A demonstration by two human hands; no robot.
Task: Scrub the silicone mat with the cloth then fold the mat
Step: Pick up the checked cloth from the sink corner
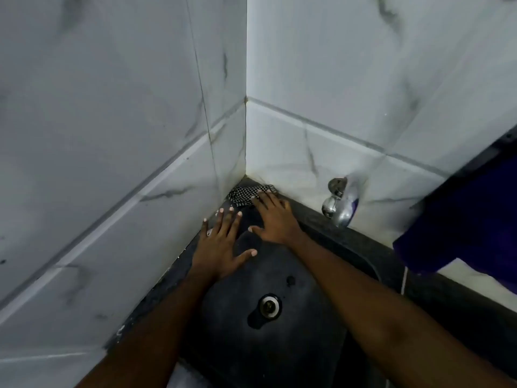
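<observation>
Right hand (275, 219) nearer, flat, fingertips on checked cloth (246, 195) in corner; left hand (223, 242) spread, holding nothing.

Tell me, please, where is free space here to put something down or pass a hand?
The far corner is crowded: the checkered cloth lies there, with the right hand on it and the left hand flat beside it. The dark surface around the drain, between both forearms, is bare. The dark ledge between the right hand and the tap is also bare, but narrow.
</observation>
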